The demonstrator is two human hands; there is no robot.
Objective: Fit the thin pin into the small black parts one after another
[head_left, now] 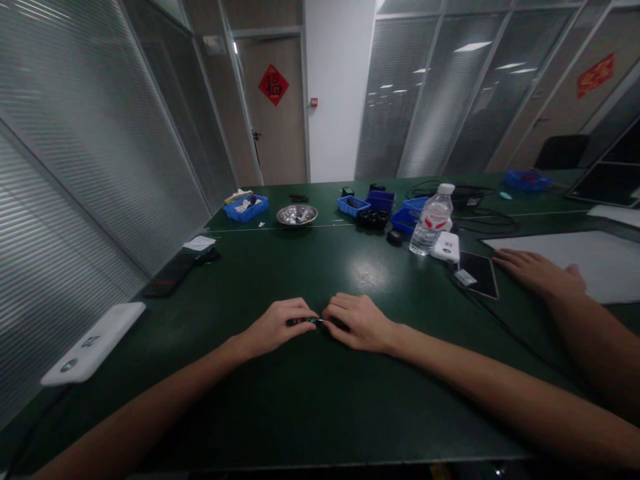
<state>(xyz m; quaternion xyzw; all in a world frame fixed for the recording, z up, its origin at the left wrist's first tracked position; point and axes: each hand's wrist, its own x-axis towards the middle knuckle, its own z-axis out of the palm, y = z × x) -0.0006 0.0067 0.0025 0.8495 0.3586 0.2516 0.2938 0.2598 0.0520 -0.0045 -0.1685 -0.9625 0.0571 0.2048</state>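
Just above the dark green table [280,413], my two hands meet in the middle of the head view. My left hand [281,325] pinches a small dark-and-green piece [311,321] between thumb and fingers; its kind is too small to make out. A bright, metal-looking tip shows at its right end, in the narrow gap between the hands. The fingers of my right hand [357,322] are closed at that tip. Whatever they hold is mostly hidden behind the fingertips.
A co-worker's hand [543,273] rests at right by a tablet [479,274]. Nearby stand a water bottle [431,223] and a white power bank [447,247]. Behind are a metal bowl [297,221] and blue trays [247,215]. Another white power bank [95,343] lies left.
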